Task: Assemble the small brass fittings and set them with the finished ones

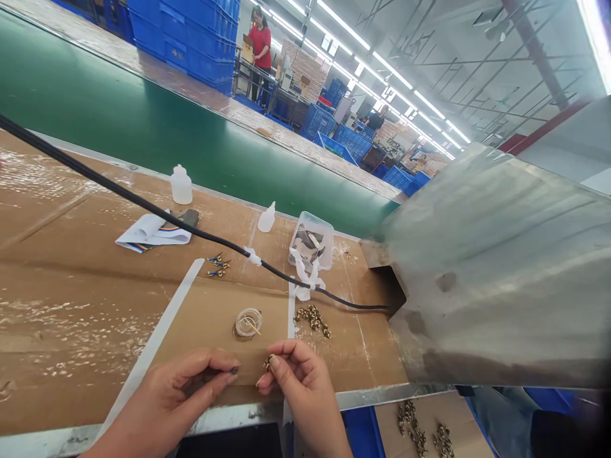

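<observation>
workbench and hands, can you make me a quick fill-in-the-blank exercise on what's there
The long belt beyond the bench is ____ in colour.
The number of white bottles on the bench is ____.
The left hand pinches a small dark piece, while the ____ is nearer to the metal hood.

Missing words: green; two; right hand.

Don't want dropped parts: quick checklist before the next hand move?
1. Left hand grip: ok, small dark piece pinched at fingertips.
2. Right hand grip: ok, small brass-coloured part held.
3. That part's orientation: cannot tell, fingers partly cover it.
4. Stick at hand: ok, in the round tub just beyond the hands.
5. Black cable clear of hands: ok.
6. Tub contents: cannot tell.
</observation>
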`<state>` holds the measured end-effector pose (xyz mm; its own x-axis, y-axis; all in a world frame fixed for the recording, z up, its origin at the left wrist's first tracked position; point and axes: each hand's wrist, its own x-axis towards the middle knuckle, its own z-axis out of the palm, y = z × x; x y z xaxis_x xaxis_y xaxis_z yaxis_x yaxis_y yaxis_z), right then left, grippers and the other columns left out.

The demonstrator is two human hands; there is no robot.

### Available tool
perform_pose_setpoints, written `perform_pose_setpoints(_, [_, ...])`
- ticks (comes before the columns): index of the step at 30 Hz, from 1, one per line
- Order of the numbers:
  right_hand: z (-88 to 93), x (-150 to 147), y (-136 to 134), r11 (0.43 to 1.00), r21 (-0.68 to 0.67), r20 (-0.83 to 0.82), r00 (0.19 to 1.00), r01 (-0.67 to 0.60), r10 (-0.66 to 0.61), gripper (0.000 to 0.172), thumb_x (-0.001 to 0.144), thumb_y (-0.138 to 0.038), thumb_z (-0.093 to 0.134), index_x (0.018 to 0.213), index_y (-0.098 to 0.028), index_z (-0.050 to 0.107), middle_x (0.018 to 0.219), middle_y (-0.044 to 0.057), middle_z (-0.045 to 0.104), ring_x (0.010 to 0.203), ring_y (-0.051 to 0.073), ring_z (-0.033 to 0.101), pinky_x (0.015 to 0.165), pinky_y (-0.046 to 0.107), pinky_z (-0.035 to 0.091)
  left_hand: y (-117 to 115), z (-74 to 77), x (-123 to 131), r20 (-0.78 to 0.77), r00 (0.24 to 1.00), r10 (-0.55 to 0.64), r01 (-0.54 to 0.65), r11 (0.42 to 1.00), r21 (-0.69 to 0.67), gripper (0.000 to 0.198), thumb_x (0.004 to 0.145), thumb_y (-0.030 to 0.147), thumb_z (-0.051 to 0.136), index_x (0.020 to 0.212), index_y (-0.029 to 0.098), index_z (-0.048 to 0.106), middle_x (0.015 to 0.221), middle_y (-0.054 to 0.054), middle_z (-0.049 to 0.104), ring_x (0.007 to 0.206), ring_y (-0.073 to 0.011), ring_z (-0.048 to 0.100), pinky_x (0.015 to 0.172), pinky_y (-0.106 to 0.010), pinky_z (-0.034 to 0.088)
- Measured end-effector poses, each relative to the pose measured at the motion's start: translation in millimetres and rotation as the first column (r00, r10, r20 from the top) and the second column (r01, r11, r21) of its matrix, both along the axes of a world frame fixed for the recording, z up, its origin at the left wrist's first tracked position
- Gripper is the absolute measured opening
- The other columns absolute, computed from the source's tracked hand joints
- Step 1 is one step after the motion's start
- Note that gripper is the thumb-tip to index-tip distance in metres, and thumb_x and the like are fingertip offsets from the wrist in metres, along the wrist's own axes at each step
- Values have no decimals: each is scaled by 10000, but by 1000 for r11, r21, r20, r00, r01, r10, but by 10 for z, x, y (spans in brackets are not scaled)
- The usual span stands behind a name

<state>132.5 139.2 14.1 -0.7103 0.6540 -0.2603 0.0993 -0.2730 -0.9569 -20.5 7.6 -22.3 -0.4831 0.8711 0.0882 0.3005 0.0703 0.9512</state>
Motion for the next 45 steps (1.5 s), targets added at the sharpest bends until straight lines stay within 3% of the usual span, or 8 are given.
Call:
perform_pose_setpoints(7, [-4,-33,-109,994,37,11,995,-98,98,372,827,-489,706,976,-150,680,723,29,684,686,122,660,670,223,513,-7,45,16,36,999,-25,24,999,24,112,860,265,622,900,257,726,875,13,781,814,-164,737,748,-189,574])
perform_pose_setpoints(15, [-5,-53,-204,997,5,-7,997,-80,80,361,817,-491,711,924,-154,637,769,27,654,680,129,656,673,253,528,10,135,21,86,992,-92,90,995,31,125,879,244,605,900,272,726,858,35,776,784,-136,728,732,-163,561])
perform_pose_setpoints(23, [60,-62,-216,943,327,24,998,-56,51,129,879,-272,630,906,-170,704,846,63,660,748,168,665,685,275,525,-11,149,23,104,989,-107,103,994,38,142,882,237,593,915,272,726,867,23,770,801,-149,729,744,-187,575])
perform_pose_setpoints(35, [53,-69,-271,962,269,40,999,-42,33,143,880,-295,645,877,-154,665,792,74,701,726,178,674,681,282,533,0,158,14,44,995,-90,88,995,54,134,864,213,616,898,268,733,827,27,776,752,-143,729,697,-178,573])
perform_pose_setpoints(45, [23,-62,-277,945,318,89,995,-72,45,116,887,-271,630,884,-168,682,835,82,700,776,199,681,699,302,540,0,175,14,1,993,-119,119,993,12,128,880,239,603,888,262,729,826,24,773,755,-147,721,693,-182,559])
